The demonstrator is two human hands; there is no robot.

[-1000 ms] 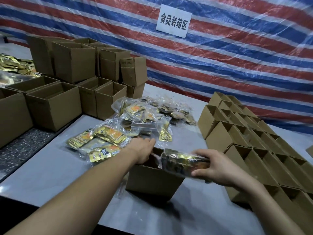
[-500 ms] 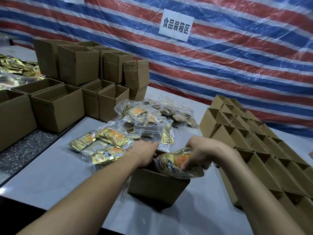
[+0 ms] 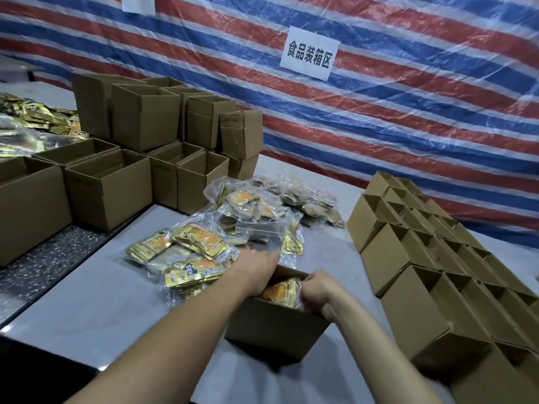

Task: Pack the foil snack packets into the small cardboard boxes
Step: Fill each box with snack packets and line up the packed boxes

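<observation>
A small open cardboard box (image 3: 274, 330) stands on the grey table in front of me. A gold foil snack packet (image 3: 281, 290) with an orange picture sits upright in its opening. My right hand (image 3: 316, 291) grips the packet's right edge with curled fingers. My left hand (image 3: 255, 269) reaches over the box's left rim, its fingers down inside the box and partly hidden. Behind the box lies a loose pile of foil packets in clear bags (image 3: 221, 237).
Rows of empty small cardboard boxes (image 3: 423, 258) fill the table's right side. Larger open cartons (image 3: 108, 193) are stacked at the left and back left. More gold packets (image 3: 35, 118) lie far left. A striped tarp wall with a white sign (image 3: 309, 53) stands behind.
My right hand has brought the packet from the right of the box down into its opening. My left hand stayed at the box's left rim. The view has tilted slightly.
</observation>
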